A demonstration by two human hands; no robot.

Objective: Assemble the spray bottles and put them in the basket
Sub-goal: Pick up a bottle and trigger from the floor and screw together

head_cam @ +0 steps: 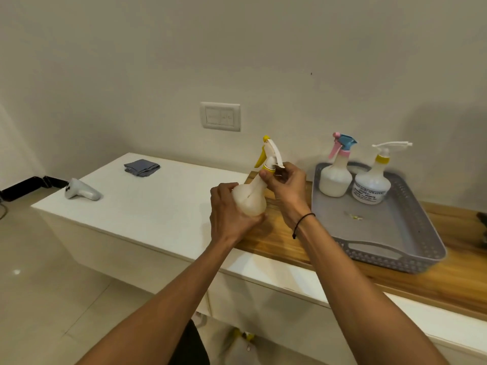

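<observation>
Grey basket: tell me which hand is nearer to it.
Right. The right hand grips the neck of the spray bottle just left of the grey basket. The left hand holds the bottle's body, farther left of the basket.

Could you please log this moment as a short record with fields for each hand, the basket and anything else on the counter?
left hand: grips the body of a spray bottle
right hand: pinches that bottle's neck under the yellow-and-white spray head
basket: grey, holds two bottles upright at its far end
counter extras: folded grey cloth, white controller
</observation>
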